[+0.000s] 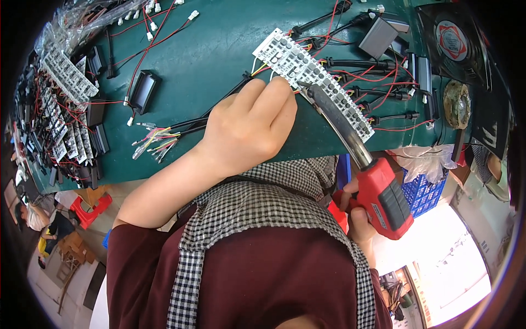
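My right hand (pixel 359 216) grips a red and black soldering gun (pixel 386 200) at the right. Its long barrel slants up and left, and the tip touches or hovers over the edge of a white circuit board panel (pixel 315 77). My left hand (pixel 249 123) is closed beside that edge, fingertips pinched close to the tip. Thin yellow, white and red wires (pixel 260 70) reach from a black cable to the board by these fingers. The fingertips are partly hidden. Black cables (pixel 192 125) with bare-ended coloured wires lie under my left wrist.
Black cables with red wires (pixel 372 64) hang off the panel's far side. Black housings (pixel 379 38) lie at the back right, another housing (pixel 145 92) at the left. Board strips and wires pile up (pixel 68 126) far left. A round tin (pixel 456 104) and blue crate (pixel 424 192) are right.
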`<state>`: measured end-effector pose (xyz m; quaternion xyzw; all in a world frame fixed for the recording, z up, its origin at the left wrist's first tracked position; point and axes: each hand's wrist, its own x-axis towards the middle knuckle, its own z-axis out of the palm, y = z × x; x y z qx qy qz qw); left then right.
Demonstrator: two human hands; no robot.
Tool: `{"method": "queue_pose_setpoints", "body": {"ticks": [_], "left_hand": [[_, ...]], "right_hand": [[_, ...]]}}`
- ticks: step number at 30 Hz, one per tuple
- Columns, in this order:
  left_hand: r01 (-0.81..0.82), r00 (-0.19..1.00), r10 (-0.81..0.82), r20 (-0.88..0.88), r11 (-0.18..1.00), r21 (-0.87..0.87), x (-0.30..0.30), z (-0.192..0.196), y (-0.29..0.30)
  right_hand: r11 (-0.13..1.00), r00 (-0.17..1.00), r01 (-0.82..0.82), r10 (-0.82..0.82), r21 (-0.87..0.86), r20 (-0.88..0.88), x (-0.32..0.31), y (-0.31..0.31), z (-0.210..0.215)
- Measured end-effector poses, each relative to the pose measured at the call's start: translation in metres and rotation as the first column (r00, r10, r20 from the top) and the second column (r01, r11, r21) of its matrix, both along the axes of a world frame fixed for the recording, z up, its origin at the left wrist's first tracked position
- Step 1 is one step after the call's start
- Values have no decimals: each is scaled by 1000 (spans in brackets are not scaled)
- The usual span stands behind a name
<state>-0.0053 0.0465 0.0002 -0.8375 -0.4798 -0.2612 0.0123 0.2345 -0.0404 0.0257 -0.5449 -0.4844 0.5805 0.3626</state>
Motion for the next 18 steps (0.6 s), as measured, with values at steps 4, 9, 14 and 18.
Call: {"method": "queue_pose_setpoints", "body": {"ticks": [4, 9, 14, 18], "left_hand": [[0, 1000, 0, 0, 1000, -28, 0, 2, 0], [-5, 1000, 5, -1, 999, -32, 0, 3, -1], [-6, 1000, 6, 5, 1000, -17, 1, 3, 0], [-14, 999, 14, -33, 1000, -17, 1, 4, 0]], "right_hand": [[1000, 999, -3, 2, 28, 40, 4, -4, -6], [1000, 988, 23, -23, 0, 156, 13, -11, -11], [998, 979, 36, -47, 59, 201, 26, -22, -21], [989, 965, -144, 132, 41, 226, 26, -10, -13]]}}
